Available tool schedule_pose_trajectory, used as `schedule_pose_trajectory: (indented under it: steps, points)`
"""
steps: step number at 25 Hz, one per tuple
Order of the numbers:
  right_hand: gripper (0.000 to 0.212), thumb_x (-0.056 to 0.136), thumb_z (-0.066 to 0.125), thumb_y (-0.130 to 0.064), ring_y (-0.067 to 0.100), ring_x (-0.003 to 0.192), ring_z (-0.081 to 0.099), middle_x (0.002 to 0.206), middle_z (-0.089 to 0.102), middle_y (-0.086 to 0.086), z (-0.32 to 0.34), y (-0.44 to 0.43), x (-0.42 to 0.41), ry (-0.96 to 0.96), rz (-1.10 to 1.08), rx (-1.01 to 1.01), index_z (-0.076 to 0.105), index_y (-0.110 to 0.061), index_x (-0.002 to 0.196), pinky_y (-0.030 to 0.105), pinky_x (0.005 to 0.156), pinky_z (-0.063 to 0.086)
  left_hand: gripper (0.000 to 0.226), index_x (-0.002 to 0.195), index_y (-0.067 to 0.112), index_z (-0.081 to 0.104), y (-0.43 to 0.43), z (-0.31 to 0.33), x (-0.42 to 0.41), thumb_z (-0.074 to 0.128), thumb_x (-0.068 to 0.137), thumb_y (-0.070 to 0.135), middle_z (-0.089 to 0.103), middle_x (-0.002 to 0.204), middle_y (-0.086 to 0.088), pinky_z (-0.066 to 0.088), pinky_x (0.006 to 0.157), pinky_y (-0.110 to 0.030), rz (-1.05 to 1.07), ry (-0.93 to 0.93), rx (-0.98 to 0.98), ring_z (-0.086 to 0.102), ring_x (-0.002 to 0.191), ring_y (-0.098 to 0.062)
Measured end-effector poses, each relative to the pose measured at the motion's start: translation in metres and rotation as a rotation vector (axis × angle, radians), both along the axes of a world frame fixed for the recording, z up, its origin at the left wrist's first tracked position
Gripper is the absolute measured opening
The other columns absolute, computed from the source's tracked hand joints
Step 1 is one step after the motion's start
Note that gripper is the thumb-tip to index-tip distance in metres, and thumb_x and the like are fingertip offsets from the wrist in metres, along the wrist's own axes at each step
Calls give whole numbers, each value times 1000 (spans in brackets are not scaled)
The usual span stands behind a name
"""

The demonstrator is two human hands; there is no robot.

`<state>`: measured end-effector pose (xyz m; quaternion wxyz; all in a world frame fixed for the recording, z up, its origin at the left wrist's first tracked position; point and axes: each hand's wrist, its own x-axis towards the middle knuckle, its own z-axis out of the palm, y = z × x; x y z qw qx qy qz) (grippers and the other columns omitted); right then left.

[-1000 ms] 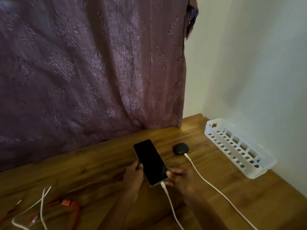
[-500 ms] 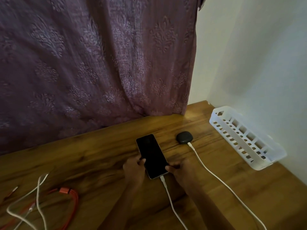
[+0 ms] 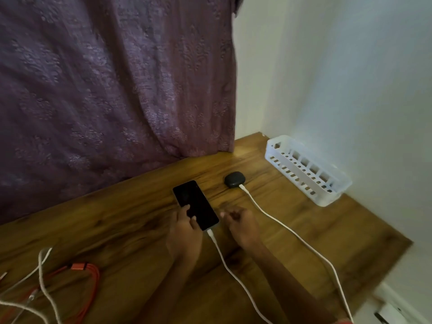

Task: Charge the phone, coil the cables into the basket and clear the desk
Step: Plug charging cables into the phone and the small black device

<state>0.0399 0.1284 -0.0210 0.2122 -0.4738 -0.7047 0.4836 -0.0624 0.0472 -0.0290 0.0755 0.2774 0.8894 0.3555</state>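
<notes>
A black phone (image 3: 195,203) lies flat on the wooden desk (image 3: 117,230), screen dark, with a white cable (image 3: 230,270) plugged into its near end. My left hand (image 3: 184,232) rests its fingers on the phone's near left edge. My right hand (image 3: 240,222) hovers just right of the phone, fingers loosely curled, holding nothing. A small black earbud case (image 3: 234,180) sits further back with a second white cable (image 3: 294,235) plugged in. The white slotted basket (image 3: 306,170) stands against the right wall.
Loose white cables (image 3: 43,286) and a coiled orange cable (image 3: 87,284) lie at the desk's near left. A purple patterned curtain (image 3: 105,90) hangs along the back edge. The desk's right edge drops off near a white wall.
The phone has been laid flat on the desk. My right hand has let go of its lower end and pulled slightly right. The view has tilted down.
</notes>
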Motion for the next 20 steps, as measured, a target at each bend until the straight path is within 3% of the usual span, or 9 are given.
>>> schedule_pose_trajectory:
  steps: [3,6,10,13,16,18,20]
  points:
    - [14,90,57,-19,0,71,57,78,63,-9,11,-12,40,89,-176,66,69,-16,95,15,62,42,29,119,18,55,9,16,42,48,91,18,56,115,-3,39,66,-26,-259,120,64,54,98,-18]
    - [16,88,56,-12,-3,75,59,80,63,-14,21,-23,94,134,-327,234,70,-17,96,8,66,43,25,105,10,61,28,18,96,45,86,15,59,106,-10,49,72,-39,-561,144,214,58,94,-28]
    - [18,87,57,-11,2,78,59,85,64,-12,16,-44,185,59,-589,434,68,-19,99,11,69,47,34,113,9,59,40,10,187,43,83,14,57,119,-11,51,86,-37,-980,167,286,58,107,-26]
    - [16,88,57,-11,9,79,59,87,65,-5,-9,-58,253,-45,-803,445,68,-16,98,23,71,50,38,120,5,55,56,3,243,43,88,21,54,130,-15,40,101,-37,-1259,250,269,50,121,-30]
    - [20,88,55,-7,18,89,60,97,66,3,-57,-67,315,-216,-924,392,66,-12,103,26,76,48,52,138,5,35,85,-7,285,45,93,27,29,150,-14,15,117,-42,-1462,418,122,20,141,-29]
    - [25,86,56,-4,21,97,58,102,64,5,-92,-69,346,-394,-891,377,65,-12,108,26,77,46,61,145,7,16,107,-16,300,36,96,38,8,156,-10,-4,115,-34,-1524,576,9,1,145,-25]
    - [30,75,66,2,27,93,62,99,66,9,-124,-66,371,-561,-778,434,66,-7,104,32,71,53,66,145,6,6,124,-28,312,28,96,44,-2,156,-12,-7,113,-34,-1528,707,-81,-6,144,-26]
